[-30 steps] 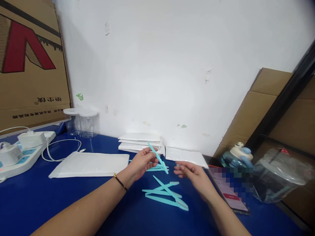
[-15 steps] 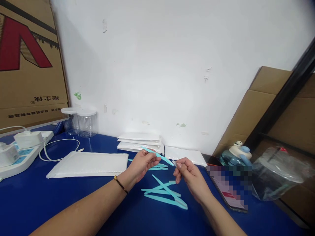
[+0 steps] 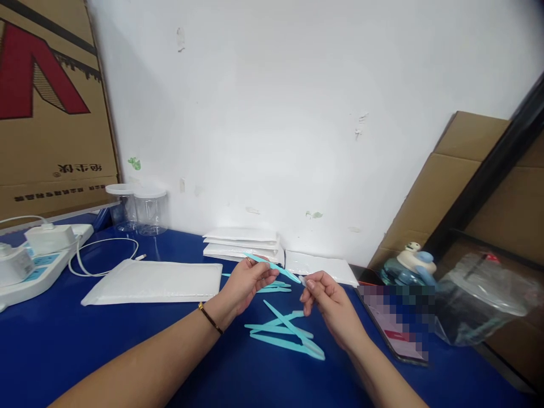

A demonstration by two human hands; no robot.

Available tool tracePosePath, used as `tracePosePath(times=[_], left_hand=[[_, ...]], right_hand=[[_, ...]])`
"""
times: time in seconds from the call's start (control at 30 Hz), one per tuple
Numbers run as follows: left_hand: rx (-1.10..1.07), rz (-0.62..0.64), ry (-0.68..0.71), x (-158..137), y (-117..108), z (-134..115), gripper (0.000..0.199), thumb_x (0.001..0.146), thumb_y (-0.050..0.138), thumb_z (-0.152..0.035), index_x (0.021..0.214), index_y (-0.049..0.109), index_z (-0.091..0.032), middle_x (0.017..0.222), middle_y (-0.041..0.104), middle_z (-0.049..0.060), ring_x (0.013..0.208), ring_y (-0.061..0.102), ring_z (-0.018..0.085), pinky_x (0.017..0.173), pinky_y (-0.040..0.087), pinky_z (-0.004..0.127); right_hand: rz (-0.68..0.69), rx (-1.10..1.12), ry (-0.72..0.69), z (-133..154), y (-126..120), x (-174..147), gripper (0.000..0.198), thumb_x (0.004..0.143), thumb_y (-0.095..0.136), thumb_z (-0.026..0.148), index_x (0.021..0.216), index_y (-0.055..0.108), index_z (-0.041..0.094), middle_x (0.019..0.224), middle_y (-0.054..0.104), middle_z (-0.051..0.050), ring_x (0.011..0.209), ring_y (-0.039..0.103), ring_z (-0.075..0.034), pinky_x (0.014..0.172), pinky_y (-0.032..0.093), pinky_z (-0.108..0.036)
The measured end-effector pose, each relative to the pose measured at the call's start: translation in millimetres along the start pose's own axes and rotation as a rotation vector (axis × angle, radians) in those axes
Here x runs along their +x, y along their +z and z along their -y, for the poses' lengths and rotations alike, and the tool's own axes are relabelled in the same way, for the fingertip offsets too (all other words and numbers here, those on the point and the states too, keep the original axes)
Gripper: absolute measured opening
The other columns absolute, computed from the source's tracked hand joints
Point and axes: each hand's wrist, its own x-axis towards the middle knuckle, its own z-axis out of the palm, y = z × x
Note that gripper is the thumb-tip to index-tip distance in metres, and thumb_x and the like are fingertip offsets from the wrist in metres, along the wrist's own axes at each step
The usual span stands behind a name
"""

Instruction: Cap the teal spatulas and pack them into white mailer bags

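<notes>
My left hand (image 3: 251, 283) is closed around the handle of a turquoise eyebrow razor (image 3: 285, 271), which points down to the right above the table. My right hand (image 3: 325, 297) pinches a small translucent cap (image 3: 302, 280) at the razor's blade end; I cannot tell whether the cap is still on the blade. Under the hands, several more turquoise razors (image 3: 284, 323) lie crossed on the blue table (image 3: 204, 351). Behind my left hand is another small group of razors (image 3: 274, 287), partly hidden by it.
White padded envelopes lie at left (image 3: 157, 280), in a stack (image 3: 241, 243) by the wall, and beside it (image 3: 321, 266). A power strip (image 3: 46, 272) and lidded clear jars (image 3: 152, 212) stand left. To the right are a phone (image 3: 395, 328) and a plastic-wrapped container (image 3: 480, 300).
The view has shifted very slightly. Both hands keep the same grips, with the razor and cap in nearly the same place.
</notes>
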Motion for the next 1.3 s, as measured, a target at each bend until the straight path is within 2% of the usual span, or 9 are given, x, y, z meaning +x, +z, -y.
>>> tracePosePath(times=[0.3,0.47,0.6,0.83,1.0,1.13,1.23,1.3], left_hand=[[-0.002,0.056,-0.004,-1.7,1.0,6.6,0.008,0.071,0.065,-0.012,0.07,0.056,-0.013,0.07,0.064,0.002,0.073,0.066,0.012,0.064,0.053,0.017],[-0.018,0.01,0.013,-1.2,0.7,0.8,0.008,0.073,0.063,-0.012,0.071,0.055,-0.013,0.07,0.062,0.001,0.076,0.066,0.013,0.068,0.053,0.018],[-0.032,-0.013,0.009,-0.6,-0.1,-1.2,0.008,0.074,0.062,-0.011,0.073,0.055,-0.014,0.071,0.062,0.001,0.076,0.066,0.013,0.069,0.054,0.019],[0.019,0.073,-0.002,-4.2,2.4,5.6,0.009,0.072,0.066,-0.014,0.073,0.057,-0.013,0.071,0.063,0.003,0.075,0.066,0.013,0.065,0.053,0.017],[0.07,0.144,-0.054,-9.9,5.0,8.1,0.02,0.067,0.073,-0.019,0.074,0.054,-0.014,0.07,0.063,0.002,0.077,0.065,0.015,0.065,0.052,0.02],[0.231,0.277,-0.062,-5.0,-6.6,-8.4,0.033,0.064,0.076,-0.029,0.086,0.055,-0.015,0.078,0.062,0.002,0.076,0.063,0.014,0.069,0.049,0.024],[0.506,0.24,0.117,5.7,-25.6,-25.3,0.037,0.074,0.063,-0.048,0.093,0.055,-0.017,0.083,0.059,0.0,0.07,0.058,0.011,0.062,0.044,0.023],[0.88,0.186,0.273,12.0,-38.3,-31.4,0.036,0.078,0.054,-0.052,0.085,0.058,-0.017,0.075,0.058,0.0,0.065,0.054,0.012,0.058,0.04,0.023]], right_hand=[[0.018,-0.026,-0.021,-1.2,2.9,-1.9,0.024,0.085,0.055,0.044,0.087,0.051,0.02,0.068,0.064,0.001,0.049,0.057,-0.011,0.055,0.042,-0.025],[-0.047,-0.003,-0.047,-1.1,-0.2,-0.8,0.022,0.085,0.056,0.042,0.087,0.052,0.02,0.067,0.063,0.002,0.048,0.055,-0.011,0.053,0.042,-0.024],[-0.045,-0.006,-0.051,-0.7,-1.3,-0.5,0.023,0.085,0.056,0.042,0.087,0.052,0.02,0.067,0.063,0.002,0.048,0.055,-0.011,0.053,0.043,-0.024],[0.016,-0.024,-0.034,-0.7,4.6,-2.6,0.022,0.086,0.054,0.041,0.087,0.051,0.019,0.068,0.064,0.001,0.048,0.057,-0.011,0.053,0.043,-0.024],[0.037,-0.025,-0.022,-1.3,1.9,-1.6,0.021,0.086,0.055,0.04,0.084,0.051,0.019,0.067,0.064,0.002,0.047,0.057,-0.01,0.053,0.042,-0.023],[0.086,0.016,0.075,1.3,-11.8,1.2,0.023,0.085,0.056,0.041,0.082,0.05,0.018,0.065,0.063,0.002,0.043,0.053,-0.008,0.048,0.039,-0.021],[0.137,0.022,0.178,0.4,-22.8,2.0,0.025,0.084,0.057,0.041,0.081,0.049,0.018,0.062,0.063,0.002,0.041,0.05,-0.006,0.044,0.035,-0.018],[0.179,-0.015,0.248,-3.4,-25.7,1.4,0.026,0.083,0.058,0.042,0.08,0.049,0.018,0.061,0.063,0.002,0.04,0.051,-0.006,0.041,0.031,-0.016]])
